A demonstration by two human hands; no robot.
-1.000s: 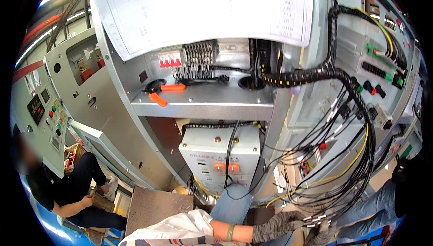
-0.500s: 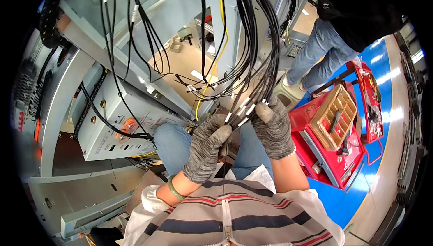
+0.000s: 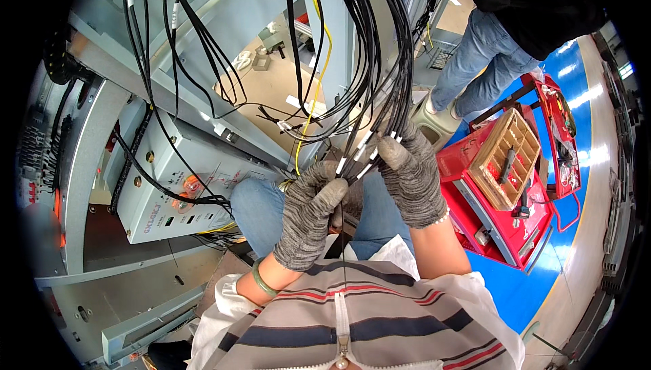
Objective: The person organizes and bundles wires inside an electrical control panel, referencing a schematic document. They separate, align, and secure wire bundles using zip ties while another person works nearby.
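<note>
A thick bundle of black cables (image 3: 371, 51) hangs from above and curves down to my hands, its ends marked with white sleeves. My left hand (image 3: 312, 210), in a grey knit glove, pinches the cable ends between thumb and fingers. My right hand (image 3: 410, 177), gloved alike, is closed round the bundle just above and to the right, its thumb beside the white wire labels (image 3: 365, 145). A single thin dark wire hangs below my left fingers. Left of the bundle runs a yellow cable (image 3: 328, 51), with a loose knot of tied thin black wires (image 3: 285, 126) near it.
A grey metal cabinet frame (image 3: 108, 160) and a white panel box (image 3: 169, 187) stand at left, with more labelled black wires (image 3: 146, 31) hanging there. At right, a red tool cart (image 3: 468, 187) carries a wooden compartment box (image 3: 505, 160). Another person in jeans (image 3: 481, 65) stands behind it.
Both hands still grip the cable bundle; my right hand has moved slightly up along it. The view has shifted a little, and the hanging wires appear further left.
</note>
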